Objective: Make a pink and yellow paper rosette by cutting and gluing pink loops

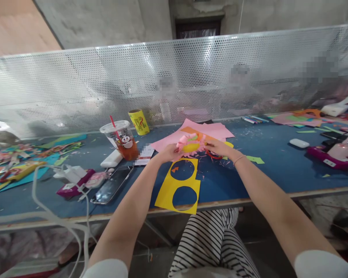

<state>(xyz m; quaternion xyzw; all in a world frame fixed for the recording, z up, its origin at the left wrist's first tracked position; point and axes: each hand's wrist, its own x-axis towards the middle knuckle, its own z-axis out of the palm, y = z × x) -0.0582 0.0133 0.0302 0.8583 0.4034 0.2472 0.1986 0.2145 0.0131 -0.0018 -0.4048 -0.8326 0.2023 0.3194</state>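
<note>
Though nr yellow sheet (164, 193), flower (191, 146) (pink-edged) in L hand (169, 152), R hand (218, 147) pinch

A cup (128, 146) with a red straw (112, 121) stands near a yellow roll (139, 122). A phone (112, 184) lies on the blue desk (220, 185), before the perforated screen (104, 85).

Bare grey concrete wall (119, 19) behind, w/ peach-coloured flat panel (14, 27) upper L. Dark recessed opening (198, 30) top ctr. Silvery perforated metal screen (104, 85) along back edge of long blue-topped table (234, 185), catching bright light spots, approx. mid-screen.
</note>
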